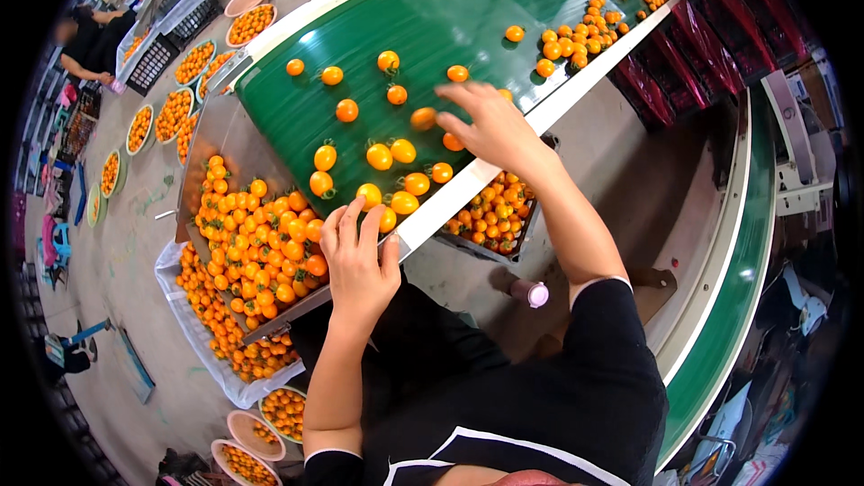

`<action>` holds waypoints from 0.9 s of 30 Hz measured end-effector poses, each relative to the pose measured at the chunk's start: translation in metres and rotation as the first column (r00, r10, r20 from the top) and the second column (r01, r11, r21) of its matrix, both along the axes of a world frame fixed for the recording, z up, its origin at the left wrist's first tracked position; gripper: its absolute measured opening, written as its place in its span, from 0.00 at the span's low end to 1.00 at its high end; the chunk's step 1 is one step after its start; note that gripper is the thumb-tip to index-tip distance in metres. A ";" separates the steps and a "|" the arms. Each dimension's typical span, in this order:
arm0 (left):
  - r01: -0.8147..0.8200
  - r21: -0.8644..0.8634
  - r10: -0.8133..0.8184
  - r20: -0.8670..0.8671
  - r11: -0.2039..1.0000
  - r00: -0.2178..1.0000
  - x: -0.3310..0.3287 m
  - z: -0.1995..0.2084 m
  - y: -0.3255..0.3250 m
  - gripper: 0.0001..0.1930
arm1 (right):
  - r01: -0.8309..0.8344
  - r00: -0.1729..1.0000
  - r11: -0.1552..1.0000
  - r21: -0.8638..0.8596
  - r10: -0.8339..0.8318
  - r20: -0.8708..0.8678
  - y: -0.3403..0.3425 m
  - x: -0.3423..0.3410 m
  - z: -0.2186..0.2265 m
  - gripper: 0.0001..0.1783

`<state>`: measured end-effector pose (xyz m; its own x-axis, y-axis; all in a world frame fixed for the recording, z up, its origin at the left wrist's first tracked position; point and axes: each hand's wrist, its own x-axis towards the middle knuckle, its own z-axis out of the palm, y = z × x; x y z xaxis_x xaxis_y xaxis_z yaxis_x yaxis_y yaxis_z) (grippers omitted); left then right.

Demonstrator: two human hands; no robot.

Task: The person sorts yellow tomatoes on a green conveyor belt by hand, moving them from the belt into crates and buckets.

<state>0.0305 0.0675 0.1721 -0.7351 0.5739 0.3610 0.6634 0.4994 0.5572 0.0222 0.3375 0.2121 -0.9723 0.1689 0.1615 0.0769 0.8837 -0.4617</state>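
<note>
Orange cherry tomatoes (379, 157) lie scattered on a green conveyor belt (297, 108), with a denser cluster farther up at the right. My right hand (495, 126) reaches over the belt's white side rail, fingers stretched out and slightly blurred. Just off its fingertips is a blurred cherry tomato (423, 119), and another lies partly under the palm. My left hand (360, 261) is at the belt's near corner, fingers apart, beside several tomatoes; its fingertips partly cover what lies there. At the belt's end a metal chute (202, 139) is heaped with tomatoes.
Below the chute stands a crate with a white liner (166, 270), full of tomatoes. Another filled crate (508, 255) sits under the rail. Tomato-filled basins (139, 151) stand on the floor at left, near a co-worker (94, 40). A second green belt (720, 342) curves along the right.
</note>
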 end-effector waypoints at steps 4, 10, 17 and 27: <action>-0.008 -0.027 0.008 -0.013 1.000 1.000 0.000 0.002 0.004 0.19 | 0.112 0.960 0.952 0.285 -0.029 -0.278 0.010 -0.063 -0.045 0.31; -0.013 -0.066 0.012 -0.015 0.998 1.000 -0.001 0.003 0.000 0.20 | -0.265 0.962 0.951 -0.159 0.248 -0.118 -0.002 -0.051 -0.015 0.20; 0.010 -0.054 -0.012 -0.029 0.999 1.000 0.000 0.004 0.004 0.21 | 0.409 0.903 0.672 0.618 -0.398 -0.164 0.142 -0.026 -0.016 0.32; -0.006 -0.083 0.004 -0.023 0.997 1.000 -0.001 0.004 0.001 0.20 | 0.216 0.971 0.972 0.097 -0.203 -0.126 0.079 -0.007 -0.026 0.28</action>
<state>0.0296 0.0687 0.1762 -0.7302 0.5988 0.3291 0.6730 0.5468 0.4981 0.0151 0.4164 0.1864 -0.8913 0.3419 0.2979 0.2179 0.8990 -0.3800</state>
